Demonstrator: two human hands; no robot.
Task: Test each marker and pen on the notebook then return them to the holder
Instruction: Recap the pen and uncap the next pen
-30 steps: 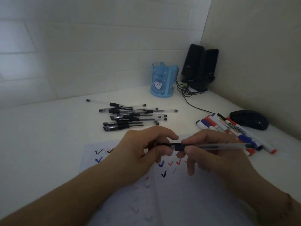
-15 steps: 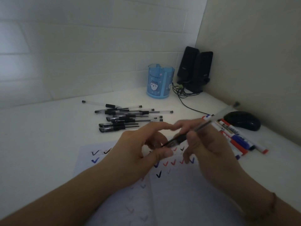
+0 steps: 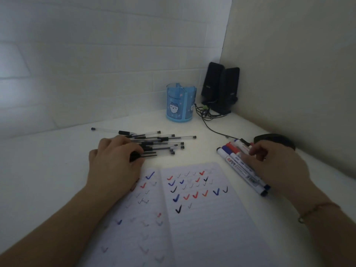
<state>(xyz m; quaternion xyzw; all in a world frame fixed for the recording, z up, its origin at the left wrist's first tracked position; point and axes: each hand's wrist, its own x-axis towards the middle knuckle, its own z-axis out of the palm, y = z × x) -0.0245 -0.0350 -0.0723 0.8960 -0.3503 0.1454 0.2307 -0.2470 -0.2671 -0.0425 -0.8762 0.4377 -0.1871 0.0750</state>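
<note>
The open notebook (image 3: 192, 218) lies nearest, covered in ticks. Left of it, the left hand (image 3: 115, 162) grips pens (image 3: 163, 143); right, the right hand (image 3: 273, 166) pinches markers (image 3: 237, 162), hiding their middles. Beyond, the blue holder (image 3: 180, 103) looks empty, interior dim

Head view, down onto desk (image 3: 57, 170)

Tick marks on the notebook (image 3: 202, 218); marker labels illegible.
</note>
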